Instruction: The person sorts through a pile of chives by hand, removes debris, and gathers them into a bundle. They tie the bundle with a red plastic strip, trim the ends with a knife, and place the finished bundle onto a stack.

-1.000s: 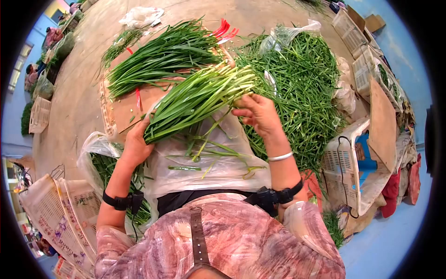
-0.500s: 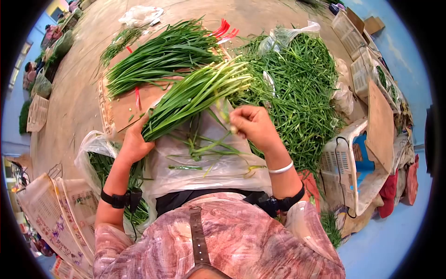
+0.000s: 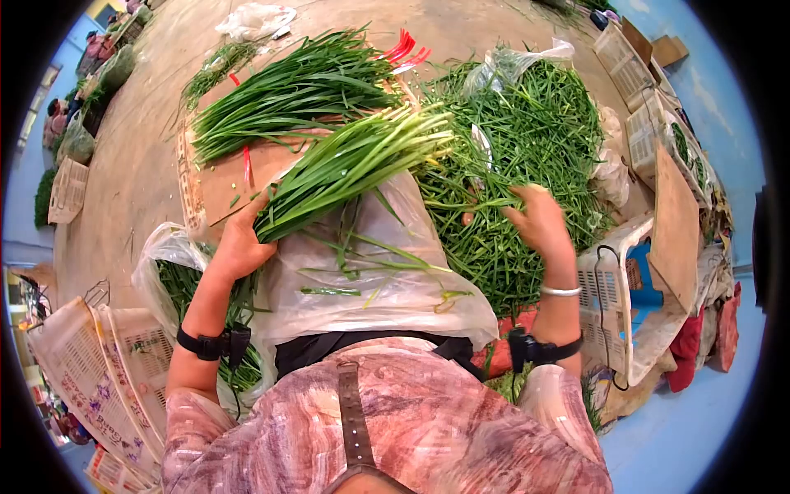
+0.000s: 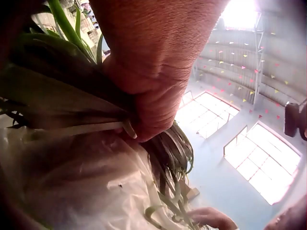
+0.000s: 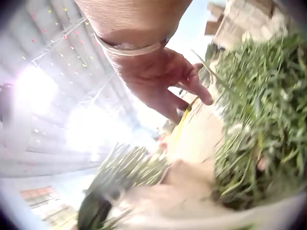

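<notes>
My left hand [image 3: 243, 240] grips the leafy end of a bunch of garlic chives [image 3: 350, 169], its pale stalk ends pointing right. In the left wrist view, the fingers are wrapped around dark green leaves [image 4: 53, 91]. Over the heap of loose chives [image 3: 527, 123] on the right is my right hand [image 3: 543, 224], fingers loosely spread. A thin yellow blade [image 5: 182, 123] shows by its fingertips in the right wrist view. Stray chive leaves [image 3: 395, 251] lie on the plastic sheet [image 3: 387, 300] over my lap.
A larger chive bundle [image 3: 296, 95] lies on a cardboard-topped crate [image 3: 218, 185] ahead, near red ties [image 3: 401, 48]. To the right stands a white plastic crate [image 3: 605, 284] with a brown board. A plastic bag of greens [image 3: 173, 255] sits at left.
My right hand has drawn away from the bunch's stalks with a thin yellowish strand, then swung right over the loose heap, its fingers loosening. The left hand keeps its grip in nearly the same place.
</notes>
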`<action>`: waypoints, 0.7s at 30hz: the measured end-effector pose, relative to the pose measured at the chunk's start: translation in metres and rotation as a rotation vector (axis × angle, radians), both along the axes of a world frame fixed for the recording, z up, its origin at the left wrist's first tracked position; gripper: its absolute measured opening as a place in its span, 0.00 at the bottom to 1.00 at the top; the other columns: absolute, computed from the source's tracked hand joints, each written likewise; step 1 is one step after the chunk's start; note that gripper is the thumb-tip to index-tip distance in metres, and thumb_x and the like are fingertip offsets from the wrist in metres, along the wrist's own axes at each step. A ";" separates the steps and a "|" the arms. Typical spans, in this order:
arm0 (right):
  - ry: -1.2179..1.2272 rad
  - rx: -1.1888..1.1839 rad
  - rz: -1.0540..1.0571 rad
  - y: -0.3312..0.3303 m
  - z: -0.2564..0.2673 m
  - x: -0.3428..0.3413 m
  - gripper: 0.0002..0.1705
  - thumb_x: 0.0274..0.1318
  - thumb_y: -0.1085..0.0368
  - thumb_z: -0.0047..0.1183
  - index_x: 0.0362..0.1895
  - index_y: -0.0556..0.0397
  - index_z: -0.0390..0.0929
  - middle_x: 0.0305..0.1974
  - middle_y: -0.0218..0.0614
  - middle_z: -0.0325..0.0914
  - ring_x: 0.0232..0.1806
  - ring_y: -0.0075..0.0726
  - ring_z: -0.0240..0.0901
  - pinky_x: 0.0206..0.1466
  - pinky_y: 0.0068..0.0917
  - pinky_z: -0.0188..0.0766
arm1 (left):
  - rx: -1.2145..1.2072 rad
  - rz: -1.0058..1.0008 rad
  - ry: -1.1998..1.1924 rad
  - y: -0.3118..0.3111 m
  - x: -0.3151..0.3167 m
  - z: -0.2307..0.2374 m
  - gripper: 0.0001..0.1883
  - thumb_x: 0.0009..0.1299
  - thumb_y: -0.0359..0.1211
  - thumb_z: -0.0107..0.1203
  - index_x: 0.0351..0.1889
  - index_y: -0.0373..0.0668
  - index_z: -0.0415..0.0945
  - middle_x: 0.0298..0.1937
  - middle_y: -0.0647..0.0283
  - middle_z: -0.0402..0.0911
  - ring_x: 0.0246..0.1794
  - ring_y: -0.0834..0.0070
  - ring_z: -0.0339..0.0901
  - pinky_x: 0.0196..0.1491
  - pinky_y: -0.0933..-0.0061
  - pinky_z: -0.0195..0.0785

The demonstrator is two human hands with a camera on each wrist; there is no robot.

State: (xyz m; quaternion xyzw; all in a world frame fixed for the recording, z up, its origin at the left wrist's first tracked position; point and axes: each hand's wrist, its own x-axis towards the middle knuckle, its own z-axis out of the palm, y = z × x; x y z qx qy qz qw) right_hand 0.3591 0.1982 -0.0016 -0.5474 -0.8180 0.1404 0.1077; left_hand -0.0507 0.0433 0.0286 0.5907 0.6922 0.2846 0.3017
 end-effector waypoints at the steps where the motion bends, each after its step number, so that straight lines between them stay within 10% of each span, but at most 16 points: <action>1: 0.153 -0.008 0.034 -0.010 0.008 -0.032 0.23 0.46 0.59 0.58 0.46 0.57 0.76 0.42 0.52 0.75 0.46 0.50 0.72 0.49 0.38 0.69 | -0.003 0.015 -0.019 0.000 0.000 -0.003 0.36 0.47 0.20 0.51 0.60 0.35 0.61 0.51 0.53 0.72 0.54 0.67 0.69 0.58 0.74 0.57; 11: 0.767 -0.363 -0.092 -0.018 -0.007 -0.133 0.25 0.40 0.54 0.65 0.35 0.62 0.74 0.28 0.42 0.78 0.27 0.36 0.75 0.33 0.29 0.72 | 0.037 0.020 -0.014 -0.006 -0.003 -0.007 0.35 0.48 0.20 0.49 0.60 0.36 0.61 0.50 0.54 0.73 0.53 0.71 0.69 0.57 0.75 0.58; 16: 0.888 -0.066 -0.255 -0.008 -0.016 -0.125 0.17 0.42 0.62 0.64 0.31 0.64 0.76 0.21 0.40 0.76 0.19 0.26 0.68 0.24 0.25 0.68 | 0.061 0.005 -0.021 -0.002 0.000 -0.011 0.35 0.49 0.19 0.50 0.60 0.36 0.61 0.51 0.54 0.74 0.53 0.72 0.69 0.57 0.75 0.58; 18: 1.008 -0.533 -0.192 -0.007 -0.021 -0.139 0.15 0.46 0.65 0.60 0.33 0.64 0.76 0.19 0.38 0.75 0.18 0.26 0.68 0.24 0.25 0.67 | 0.099 -0.012 -0.005 -0.001 0.001 -0.012 0.35 0.49 0.19 0.50 0.60 0.36 0.61 0.52 0.54 0.74 0.53 0.71 0.70 0.57 0.75 0.58; 21: 0.707 0.070 0.166 -0.055 0.006 -0.163 0.09 0.52 0.63 0.51 0.30 0.57 0.74 0.20 0.46 0.74 0.21 0.49 0.72 0.25 0.40 0.67 | 0.169 -0.028 0.121 -0.007 0.001 -0.013 0.34 0.50 0.20 0.50 0.61 0.35 0.61 0.51 0.54 0.75 0.53 0.70 0.71 0.56 0.75 0.59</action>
